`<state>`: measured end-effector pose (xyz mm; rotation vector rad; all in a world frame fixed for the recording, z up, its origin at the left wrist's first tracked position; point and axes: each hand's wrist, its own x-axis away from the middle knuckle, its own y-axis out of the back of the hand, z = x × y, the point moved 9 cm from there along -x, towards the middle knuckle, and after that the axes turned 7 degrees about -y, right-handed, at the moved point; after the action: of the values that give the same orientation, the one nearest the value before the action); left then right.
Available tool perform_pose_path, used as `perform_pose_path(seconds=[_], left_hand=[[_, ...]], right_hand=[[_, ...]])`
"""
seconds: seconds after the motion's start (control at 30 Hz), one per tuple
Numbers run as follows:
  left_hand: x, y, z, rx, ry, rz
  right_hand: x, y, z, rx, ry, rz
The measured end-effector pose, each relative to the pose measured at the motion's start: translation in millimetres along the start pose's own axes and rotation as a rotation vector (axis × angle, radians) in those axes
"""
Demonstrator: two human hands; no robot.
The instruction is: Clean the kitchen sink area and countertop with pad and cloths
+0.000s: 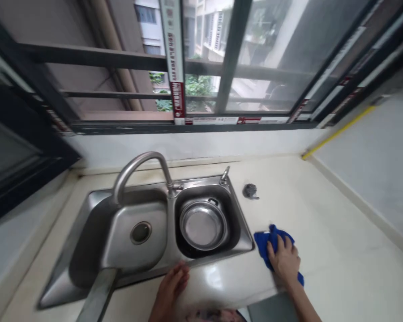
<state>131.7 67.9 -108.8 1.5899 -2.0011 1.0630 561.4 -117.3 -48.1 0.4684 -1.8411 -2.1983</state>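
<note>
My right hand [285, 261] presses on a blue cloth [263, 243] spread on the counter to the right of the sink, its fingers bent over the fabric. At the front rim of the double-bowl steel sink [169, 250], my left hand [173, 284] is loosely curled with the fingers together and nothing visible in them. It is slightly blurred. A round metal pan [203, 226] sits in the right bowl, with a dark handle at its back. Behind the cloth lies a steel-wool scrubber [250, 191] on the pale counter [309, 201].
An arched faucet [141, 158] reaches over the left bowl, which has a drain [141, 232]. A small spout [225, 174] stands at the sink's back right corner. A grey flat bar [97, 295] crosses the front left rim. Behind are windows; a yellow pipe [339, 132] runs along the right wall.
</note>
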Motion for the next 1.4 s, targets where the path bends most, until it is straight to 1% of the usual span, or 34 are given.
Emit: perform_pose_path(seconds=[0.07,0.1,0.23,0.3,0.33,0.4,0.43,0.5,0.6,0.67,0.7,0.73,0.8,0.9,0.97,1.03,1.1,1.13,1.2,1.33,1.4], left_hand=[[6.3,2.4,0.8,-0.004,-0.020,-0.020],[8.5,4.9,0.4,-0.002,-0.039,-0.034],[15.7,20.7,-1.0,0.052,-0.110,-0.085],[21.4,31.0,1.4,0.102,-0.122,-0.117],[25.2,36.6,3.0,0.127,-0.130,-0.133],[34.1,48.6,7.4,0.170,-0.143,-0.168],[39.1,54.8,9.8,0.188,-0.153,-0.183],[50.1,67.6,15.5,0.224,-0.176,-0.217],[67.8,85.2,24.9,0.268,-0.212,-0.264],[79.4,93.9,30.4,0.321,-0.224,-0.281],[84.8,96.6,31.9,0.366,-0.229,-0.276],[89.7,97.8,32.6,0.425,-0.228,-0.258],[98.7,97.2,28.2,0.573,-0.242,-0.186],[112.3,98.9,9.3,0.769,-0.334,-0.081],[121.6,104.6,-3.7,0.846,-0.417,-0.060],[128.9,110.0,-10.9,0.910,-0.460,-0.066],[133.9,112.9,-14.6,0.972,-0.477,-0.064],[135.5,113.6,-16.1,0.999,-0.483,-0.059],[137.3,114.9,-18.5,1.039,-0.496,-0.049],[136.1,117.4,-21.8,1.074,-0.514,-0.025],[135.4,117.2,-24.4,1.069,-0.525,0.001]], right_hand=[[3.3,1.0,8.6,-0.067,0.009,-0.026],[4.6,-0.7,14.0,-0.119,0.036,-0.015],[13.5,-15.2,46.5,-0.362,0.215,0.134],[22.1,-22.9,66.9,-0.456,0.233,0.239],[28.2,-27.2,77.4,-0.511,0.196,0.306],[47.5,-36.4,101.2,-0.658,0.060,0.480],[61.5,-40.1,115.7,-0.745,-0.017,0.578],[94.2,-41.0,150.7,-0.912,-0.119,0.757],[142.1,-33.3,201.5,-1.088,-0.200,0.976],[165.6,-25.8,227.8,-1.145,-0.200,1.065],[174.4,-22.1,238.7,-1.162,-0.174,1.092],[181.2,-18.7,248.1,-1.173,-0.135,1.104],[191.6,-14.6,262.7,-1.170,-0.025,1.102],[206.1,-18.9,276.5,-1.069,0.179,1.066],[218.7,-24.0,285.9,-0.983,0.374,1.041],[231.7,-28.1,293.7,-0.910,0.571,0.997],[241.2,-32.4,297.8,-0.841,0.707,0.938],[244.1,-34.7,298.5,-0.810,0.746,0.912],[246.7,-39.1,298.2,-0.770,0.777,0.881],[244.5,-40.8,295.3,-0.765,0.771,0.833],[244.1,-39.6,294.7,-0.775,0.771,0.829]])
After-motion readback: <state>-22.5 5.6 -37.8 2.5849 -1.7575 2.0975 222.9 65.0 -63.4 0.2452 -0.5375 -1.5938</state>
